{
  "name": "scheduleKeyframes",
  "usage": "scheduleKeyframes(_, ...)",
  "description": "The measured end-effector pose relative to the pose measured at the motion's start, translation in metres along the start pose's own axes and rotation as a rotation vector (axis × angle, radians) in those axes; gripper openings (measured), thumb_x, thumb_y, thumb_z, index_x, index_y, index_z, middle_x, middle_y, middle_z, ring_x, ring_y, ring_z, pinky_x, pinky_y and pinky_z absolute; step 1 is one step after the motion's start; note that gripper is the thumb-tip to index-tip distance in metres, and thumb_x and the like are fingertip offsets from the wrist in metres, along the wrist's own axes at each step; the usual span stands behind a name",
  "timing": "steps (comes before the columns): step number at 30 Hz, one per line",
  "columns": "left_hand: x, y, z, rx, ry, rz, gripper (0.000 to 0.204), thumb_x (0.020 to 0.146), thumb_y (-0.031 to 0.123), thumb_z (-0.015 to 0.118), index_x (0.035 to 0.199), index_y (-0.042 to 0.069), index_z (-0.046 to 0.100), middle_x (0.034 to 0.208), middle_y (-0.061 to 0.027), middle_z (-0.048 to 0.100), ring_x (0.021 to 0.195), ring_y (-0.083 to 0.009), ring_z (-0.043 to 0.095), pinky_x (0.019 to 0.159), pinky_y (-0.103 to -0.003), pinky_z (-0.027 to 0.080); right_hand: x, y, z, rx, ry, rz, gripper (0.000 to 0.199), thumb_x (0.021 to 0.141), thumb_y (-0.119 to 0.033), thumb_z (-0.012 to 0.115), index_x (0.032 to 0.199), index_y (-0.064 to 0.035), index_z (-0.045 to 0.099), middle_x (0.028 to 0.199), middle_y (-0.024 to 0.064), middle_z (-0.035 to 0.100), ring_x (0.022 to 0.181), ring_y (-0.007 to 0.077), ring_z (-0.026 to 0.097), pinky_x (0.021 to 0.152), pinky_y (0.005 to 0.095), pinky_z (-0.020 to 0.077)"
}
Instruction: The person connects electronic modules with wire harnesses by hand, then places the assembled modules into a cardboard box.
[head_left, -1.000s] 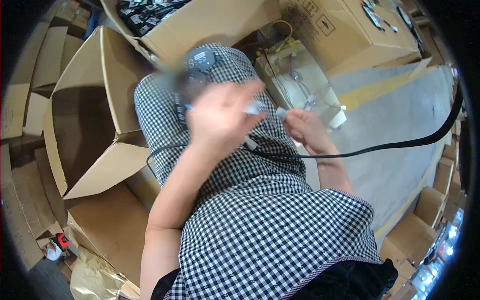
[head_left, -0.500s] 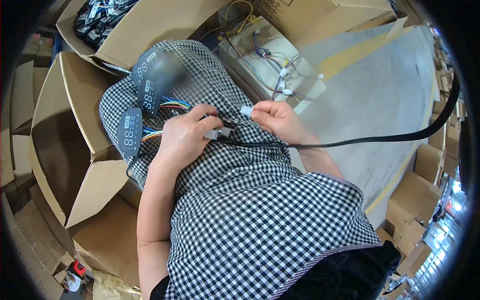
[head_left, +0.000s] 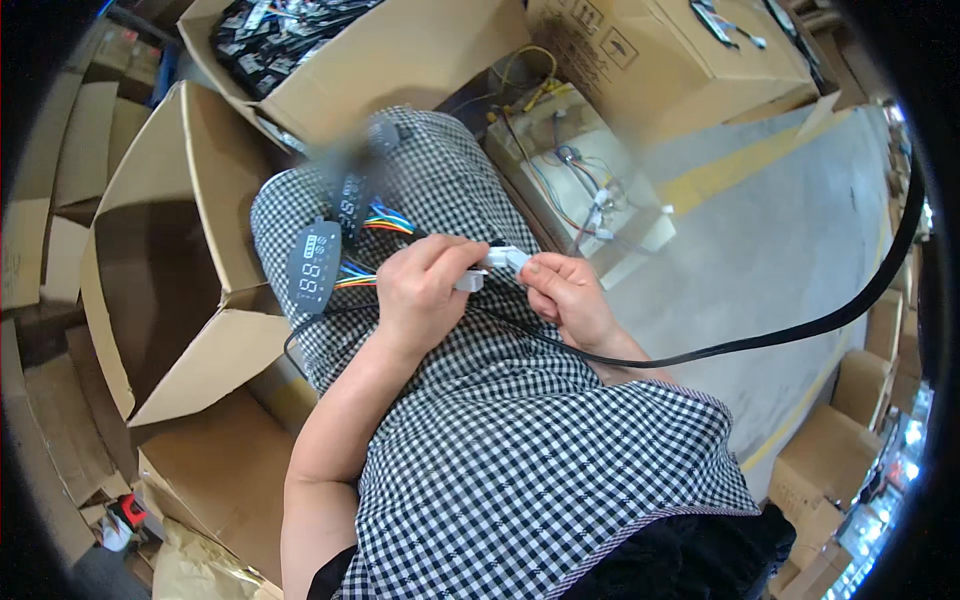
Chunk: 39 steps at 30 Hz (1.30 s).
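Over my lap, my left hand point(head_left: 425, 290) is closed on white wire connectors, one of which, a white connector point(head_left: 470, 282), sticks out below its fingertips. My right hand point(head_left: 572, 295) pinches a white plug point(head_left: 517, 260), which meets another connector at the left fingertips; whether they are joined I cannot tell. Colored wires point(head_left: 357, 277) run from the left hand to a dark oval display board point(head_left: 314, 268) on my thigh. Behind it lies a second display board point(head_left: 352, 205) with its own wires point(head_left: 390, 218). A third board point(head_left: 383, 135) is partly blurred at the knee.
An open carton point(head_left: 390, 60) full of dark boards stands ahead, an open carton point(head_left: 210, 290) at left. Beyond my right knee, a white box point(head_left: 625, 240) carries loose wires. A black cable point(head_left: 800, 330) crosses from the right. A carton point(head_left: 680, 60) stands at far right.
My right hand has brought its white plug leftward to the connector at my left fingertips; before, they were apart. The view has shifted, so the surroundings appear moved.
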<state>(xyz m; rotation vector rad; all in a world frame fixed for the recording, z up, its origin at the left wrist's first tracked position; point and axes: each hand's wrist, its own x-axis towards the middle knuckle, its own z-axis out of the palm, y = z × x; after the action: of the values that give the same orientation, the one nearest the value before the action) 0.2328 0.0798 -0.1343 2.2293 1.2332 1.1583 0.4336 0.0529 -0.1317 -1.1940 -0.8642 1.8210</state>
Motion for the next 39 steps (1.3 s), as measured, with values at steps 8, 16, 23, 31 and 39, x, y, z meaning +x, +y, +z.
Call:
scheduleKeyframes(8, -0.002, -0.001, -0.006, 0.131, -0.05, 0.122, 0.026, 0.063, 0.003, 0.069, 0.088, 0.01, 0.068, 0.085, -0.0009, 0.067, 0.076, -0.0207, 0.065, 0.065, -0.035, 0.051, 0.006, -0.01, -0.006, 0.102, -0.205, 0.372, 0.025, 0.101, -0.023, 0.056, 0.086, -0.0035, 0.062, 0.053, -0.0064, 0.044, 0.042, 0.0015, 0.032, 0.04, 0.0196, 0.021)
scheduleKeyframes(16, 0.048, 0.016, -0.088, 0.295, 0.158, -0.01, 0.02, 0.08, 0.021, 0.079, 0.091, 0.009, 0.068, 0.08, -0.0068, 0.064, 0.07, -0.0227, 0.064, 0.056, -0.034, 0.049, 0.008, -0.027, -0.023, 0.051, -0.011, 0.063, 0.019, 0.099, -0.017, 0.058, 0.087, -0.0019, 0.063, 0.056, -0.0058, 0.045, 0.048, 0.0026, 0.034, 0.044, 0.021, 0.0236)
scheduleKeyframes(23, 0.018, -0.01, -0.042, 0.562, -0.724, 0.158, 0.012, 0.084, 0.015, 0.061, 0.092, 0.017, 0.07, 0.102, -0.0081, 0.061, 0.07, -0.024, 0.067, 0.056, -0.038, 0.053, 0.015, -0.006, -0.026, -0.142, -0.015, -0.014, 0.016, 0.095, -0.024, 0.068, 0.098, -0.0084, 0.07, 0.073, -0.0048, 0.063, 0.059, 0.003, 0.051, 0.052, 0.021, 0.0422)
scheduleKeyframes(31, -0.005, -0.012, -0.042, 0.134, -0.237, -0.037, 0.021, 0.075, 0.001, 0.067, 0.096, 0.005, 0.068, 0.098, -0.0156, 0.071, 0.081, -0.034, 0.07, 0.068, -0.041, 0.055, 0.022, -0.008, -0.005, -0.233, -0.097, -0.154, 0.028, 0.096, -0.029, 0.061, 0.087, -0.0034, 0.069, 0.061, -0.0032, 0.054, 0.056, 0.0063, 0.049, 0.052, 0.026, 0.0396)
scheduleKeyframes(39, 0.015, 0.001, -0.028, 0.45, -0.084, -0.13, 0.014, 0.085, 0.013, 0.068, 0.096, 0.006, 0.072, 0.08, -0.0129, 0.07, 0.067, -0.0329, 0.067, 0.063, -0.04, 0.053, 0.046, -0.001, 0.029, -0.074, -0.206, -0.133, 0.028, 0.099, -0.027, 0.058, 0.085, -0.0048, 0.064, 0.061, -0.0047, 0.05, 0.054, 0.0047, 0.043, 0.05, 0.0234, 0.0333)
